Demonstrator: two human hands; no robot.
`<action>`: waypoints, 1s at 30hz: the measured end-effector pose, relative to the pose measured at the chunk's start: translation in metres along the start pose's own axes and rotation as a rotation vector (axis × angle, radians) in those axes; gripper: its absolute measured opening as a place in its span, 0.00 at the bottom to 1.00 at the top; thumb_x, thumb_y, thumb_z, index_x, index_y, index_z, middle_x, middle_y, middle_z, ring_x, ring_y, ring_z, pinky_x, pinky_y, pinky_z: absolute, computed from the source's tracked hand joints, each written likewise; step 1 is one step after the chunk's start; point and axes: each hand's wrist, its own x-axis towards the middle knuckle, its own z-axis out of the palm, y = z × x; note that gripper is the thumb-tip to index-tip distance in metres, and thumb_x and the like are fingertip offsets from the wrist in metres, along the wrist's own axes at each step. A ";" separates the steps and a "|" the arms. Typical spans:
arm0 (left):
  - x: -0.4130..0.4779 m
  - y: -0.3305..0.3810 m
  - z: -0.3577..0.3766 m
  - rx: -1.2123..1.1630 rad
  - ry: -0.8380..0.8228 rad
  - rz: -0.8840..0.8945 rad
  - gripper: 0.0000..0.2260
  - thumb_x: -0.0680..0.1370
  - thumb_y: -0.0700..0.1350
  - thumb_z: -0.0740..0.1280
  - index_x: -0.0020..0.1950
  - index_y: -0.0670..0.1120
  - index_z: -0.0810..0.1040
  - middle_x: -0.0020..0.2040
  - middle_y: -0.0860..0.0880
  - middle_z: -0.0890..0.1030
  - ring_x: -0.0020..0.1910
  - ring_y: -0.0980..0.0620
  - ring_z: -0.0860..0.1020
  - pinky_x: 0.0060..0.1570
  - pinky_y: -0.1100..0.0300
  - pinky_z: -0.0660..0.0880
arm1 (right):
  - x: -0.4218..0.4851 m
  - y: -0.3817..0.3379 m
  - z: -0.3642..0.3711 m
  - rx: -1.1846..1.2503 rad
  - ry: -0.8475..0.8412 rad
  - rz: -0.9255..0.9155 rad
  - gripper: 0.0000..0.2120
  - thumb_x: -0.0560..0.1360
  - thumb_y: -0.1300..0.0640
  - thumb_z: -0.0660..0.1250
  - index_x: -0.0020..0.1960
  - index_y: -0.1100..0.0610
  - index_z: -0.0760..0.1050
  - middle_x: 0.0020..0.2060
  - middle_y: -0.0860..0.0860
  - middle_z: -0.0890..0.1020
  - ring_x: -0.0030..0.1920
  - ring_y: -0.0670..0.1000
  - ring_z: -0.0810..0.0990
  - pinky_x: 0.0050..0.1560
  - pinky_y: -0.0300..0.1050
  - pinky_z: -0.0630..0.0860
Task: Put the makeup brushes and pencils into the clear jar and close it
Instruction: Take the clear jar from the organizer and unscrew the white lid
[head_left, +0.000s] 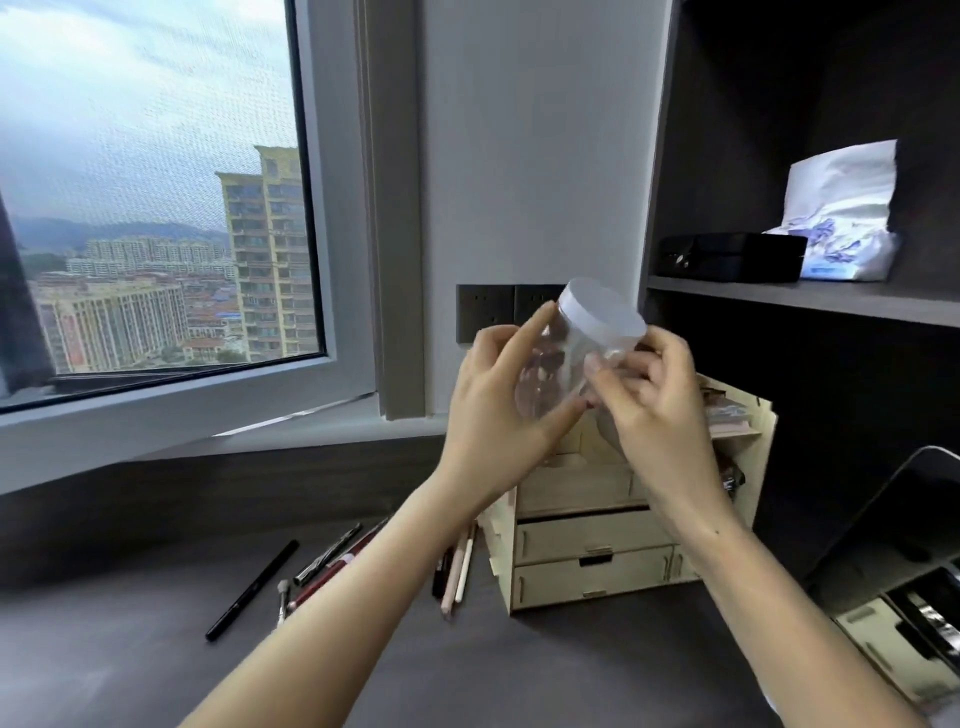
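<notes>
I hold a clear jar (563, 358) up in the air, tilted, with its white lid (605, 312) on and pointing up to the right. My left hand (506, 410) wraps the jar's body from the left. My right hand (657, 410) grips it from the right, fingers just below the lid. On the dark desk below lie a black pencil (252, 590), several brushes and pencils (324, 566) partly hidden by my left forearm, and pale pink pencils (460, 571) beside the wooden organiser.
A pale wooden drawer organiser (597, 551) stands on the desk (130, 649) under my hands. A tablet or screen (883, 525) leans at the right, above another wooden tray (883, 639). A dark shelf (800, 296) carries a black box and tissues. A window is at the left.
</notes>
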 end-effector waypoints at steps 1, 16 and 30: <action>-0.011 0.000 -0.012 0.072 0.004 0.018 0.35 0.69 0.54 0.74 0.73 0.53 0.65 0.58 0.50 0.72 0.58 0.55 0.71 0.58 0.66 0.67 | -0.013 -0.004 0.006 0.037 -0.042 0.027 0.22 0.70 0.42 0.70 0.60 0.43 0.67 0.54 0.49 0.80 0.52 0.46 0.82 0.47 0.40 0.80; -0.190 -0.047 -0.136 0.710 -0.357 -0.016 0.32 0.57 0.53 0.81 0.59 0.48 0.81 0.46 0.47 0.83 0.37 0.45 0.80 0.34 0.58 0.77 | -0.141 0.049 0.089 -0.397 -0.752 0.388 0.30 0.64 0.26 0.60 0.45 0.53 0.75 0.29 0.48 0.82 0.28 0.43 0.79 0.38 0.47 0.78; -0.204 -0.062 -0.174 0.369 -0.522 -0.314 0.35 0.60 0.59 0.77 0.63 0.72 0.67 0.45 0.58 0.78 0.44 0.58 0.78 0.46 0.58 0.76 | -0.150 0.044 0.096 -0.246 -1.149 0.019 0.28 0.72 0.52 0.70 0.67 0.37 0.63 0.59 0.28 0.69 0.61 0.32 0.69 0.57 0.29 0.70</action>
